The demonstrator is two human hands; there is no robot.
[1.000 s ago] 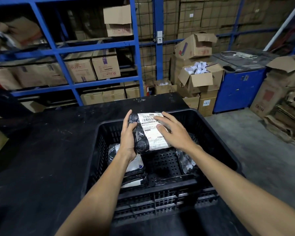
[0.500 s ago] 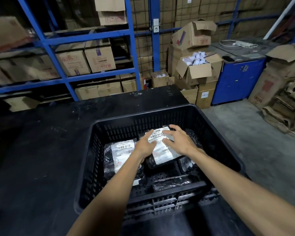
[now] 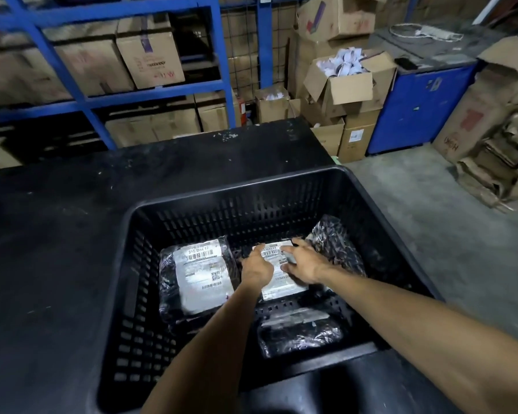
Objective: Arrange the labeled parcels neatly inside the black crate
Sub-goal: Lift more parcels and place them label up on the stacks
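The black crate (image 3: 138,264) stands on a black table, right in front of me. Both hands are down inside it on one labeled parcel (image 3: 281,286) at the crate floor's middle. My left hand (image 3: 256,268) grips its left edge and my right hand (image 3: 304,264) lies on its top right. Another black parcel with a white label (image 3: 198,276) lies flat on the left. A third parcel (image 3: 299,331) lies near the front wall. One more black parcel (image 3: 337,246) leans against the right wall behind my right hand.
The black table (image 3: 57,234) stretches to the left and behind the crate. Blue shelving (image 3: 150,91) with cardboard boxes stands beyond it. Open boxes (image 3: 347,82), a blue cabinet (image 3: 422,106) and flattened cardboard (image 3: 506,156) sit to the right on a concrete floor.
Both hands have lowered the parcel from above the crate rim down to the crate floor, beside the left parcel. My view has tilted downwards and closer.
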